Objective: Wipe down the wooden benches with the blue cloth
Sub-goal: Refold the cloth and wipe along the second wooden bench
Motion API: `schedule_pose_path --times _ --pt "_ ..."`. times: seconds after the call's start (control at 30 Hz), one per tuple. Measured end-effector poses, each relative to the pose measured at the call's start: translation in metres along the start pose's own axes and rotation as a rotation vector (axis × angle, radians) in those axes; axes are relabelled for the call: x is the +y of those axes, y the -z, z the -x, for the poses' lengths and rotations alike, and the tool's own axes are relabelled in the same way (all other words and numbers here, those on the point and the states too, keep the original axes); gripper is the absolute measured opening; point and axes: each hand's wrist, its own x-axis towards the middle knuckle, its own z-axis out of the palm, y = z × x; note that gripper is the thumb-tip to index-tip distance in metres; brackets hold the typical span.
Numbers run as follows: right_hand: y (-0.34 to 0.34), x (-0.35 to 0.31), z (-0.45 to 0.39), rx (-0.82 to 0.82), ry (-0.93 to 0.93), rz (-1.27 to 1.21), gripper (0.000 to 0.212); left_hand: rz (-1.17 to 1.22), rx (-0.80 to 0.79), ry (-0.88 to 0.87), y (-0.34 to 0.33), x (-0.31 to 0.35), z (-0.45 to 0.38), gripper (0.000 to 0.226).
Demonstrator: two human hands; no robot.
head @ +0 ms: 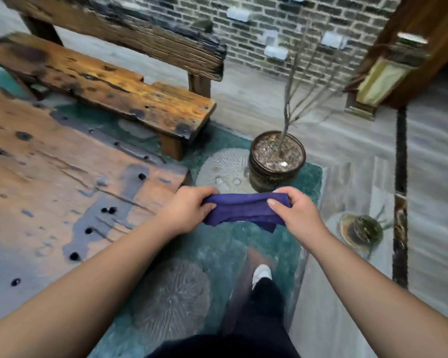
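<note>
The blue cloth is stretched between both hands in mid-air above a green rug. My left hand grips its left end and my right hand pinches its right end. A rustic wooden bench with an orange, dark-stained seat and a weathered backrest stands at the upper left, well beyond the hands. A large worn wooden surface with dark holes and grey patches fills the left side, just left of my left hand.
A dark pot with a bare, thin tree stands on the green rug just beyond the cloth. A small potted plant sits on the floor at the right. A brick wall runs behind. My foot is on the rug.
</note>
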Motion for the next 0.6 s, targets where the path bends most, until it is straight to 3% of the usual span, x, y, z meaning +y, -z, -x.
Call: schedule_pose_path --times 0.33,0.5,0.6 --pt "-0.013 -0.028 -0.262 -0.282 0.165 0.134 0.022 0.205 0.261 0.417 0.023 -0.039 -0.155 0.024" --pt "-0.078 -0.036 -0.386 -0.334 0.179 0.203 0.01 0.367 0.449 0.637 0.036 -0.119 -0.227 0.016" --pt "-0.131 -0.027 -0.454 -0.285 0.164 0.207 0.015 0.556 0.543 0.786 0.034 -0.176 -0.281 0.013"
